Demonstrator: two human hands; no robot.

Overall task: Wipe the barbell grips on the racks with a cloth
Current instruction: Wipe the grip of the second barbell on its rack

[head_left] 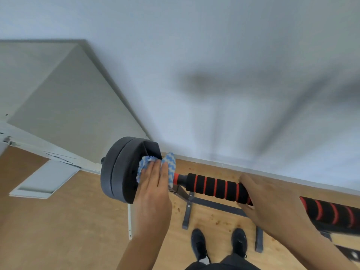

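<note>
A barbell lies across a grey metal rack (206, 202). Its grip (214, 187) is black foam with red rings, and a second foam section (331, 213) runs off to the right. Black weight plates (118, 170) sit at the bar's left end. My left hand (153, 190) presses a blue and white cloth (170, 168) with straight fingers against the bar, right beside the plates. My right hand (272, 203) is wrapped round the bar at the right end of the foam grip. The bar under both hands is hidden.
A white wall stands close behind the bar. A grey door panel (64, 106) is at the left, with a white board (44, 180) lying on the wooden floor (64, 227). My two dark shoes (198, 244) stand between the rack's feet (187, 217).
</note>
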